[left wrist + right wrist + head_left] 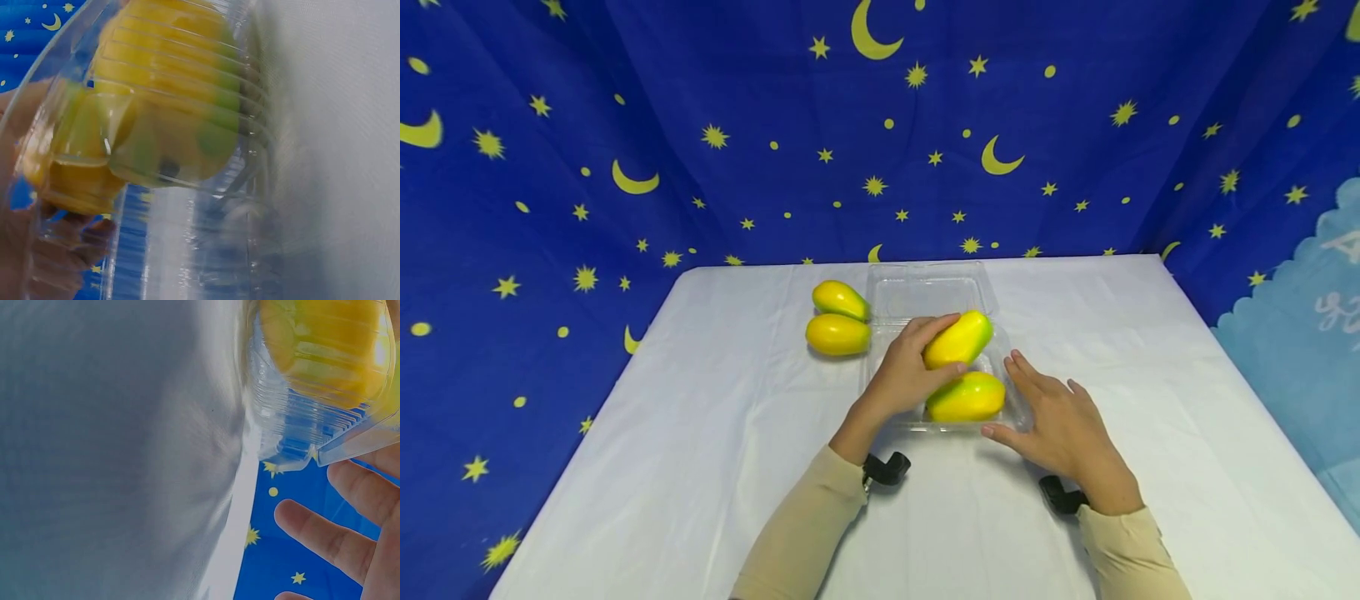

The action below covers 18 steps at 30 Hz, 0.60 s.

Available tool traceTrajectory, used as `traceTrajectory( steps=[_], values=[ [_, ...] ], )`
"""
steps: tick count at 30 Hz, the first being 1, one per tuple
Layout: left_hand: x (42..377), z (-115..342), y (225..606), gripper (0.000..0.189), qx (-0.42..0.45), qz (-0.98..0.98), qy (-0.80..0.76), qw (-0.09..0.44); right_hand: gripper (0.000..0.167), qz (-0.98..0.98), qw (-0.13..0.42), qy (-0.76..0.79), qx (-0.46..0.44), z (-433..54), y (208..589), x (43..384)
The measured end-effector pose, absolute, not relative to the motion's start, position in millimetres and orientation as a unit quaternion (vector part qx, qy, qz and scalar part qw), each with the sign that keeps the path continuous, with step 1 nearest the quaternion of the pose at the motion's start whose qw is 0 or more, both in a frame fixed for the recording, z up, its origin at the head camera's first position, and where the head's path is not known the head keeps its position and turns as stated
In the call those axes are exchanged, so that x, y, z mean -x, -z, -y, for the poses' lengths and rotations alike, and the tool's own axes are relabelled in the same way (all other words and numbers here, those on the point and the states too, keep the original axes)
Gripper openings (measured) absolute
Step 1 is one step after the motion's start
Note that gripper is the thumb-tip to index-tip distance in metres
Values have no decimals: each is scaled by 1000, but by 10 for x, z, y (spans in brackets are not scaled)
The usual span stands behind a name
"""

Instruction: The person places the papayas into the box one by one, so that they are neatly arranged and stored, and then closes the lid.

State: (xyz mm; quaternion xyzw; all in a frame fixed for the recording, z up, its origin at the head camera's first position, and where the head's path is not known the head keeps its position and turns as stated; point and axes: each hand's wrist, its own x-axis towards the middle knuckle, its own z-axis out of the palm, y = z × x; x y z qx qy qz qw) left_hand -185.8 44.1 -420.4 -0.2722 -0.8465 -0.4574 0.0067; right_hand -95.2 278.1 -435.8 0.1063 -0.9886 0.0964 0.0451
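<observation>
My left hand (901, 375) grips a yellow-green mango (961, 340) between thumb and fingers, over the base of a clear plastic clamshell box (951, 427). Another mango (966, 397) lies inside the box at its front right, just below the held one. Beside the box's right wall is my right hand (1063, 421), fingers spread and holding nothing. In the right wrist view its fingers (328, 537) extend close to the box's edge; whether they touch it I cannot tell. Through the clear wall, the left wrist view shows a mango (169, 81) and part of the left hand.
Two more mangoes, one behind (837, 299) and one in front (838, 335), lie left of the box on the white-covered table (760, 375). The box's lid (932, 292) lies folded back toward the rear edge. A blue star-patterned curtain (790, 192) hangs behind.
</observation>
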Motion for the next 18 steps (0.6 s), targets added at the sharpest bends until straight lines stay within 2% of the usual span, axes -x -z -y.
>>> traceTrajectory(
  steps=[8, 18],
  values=[
    [1845, -477, 4216, 68, 277, 855, 439, 0, 106, 988, 52, -96, -109, -2795, 4351, 945],
    [1844, -578, 4205, 69, 222, 863, 452, -30, 106, 987, 58, -101, -111, -2787, 4370, 944]
  ],
)
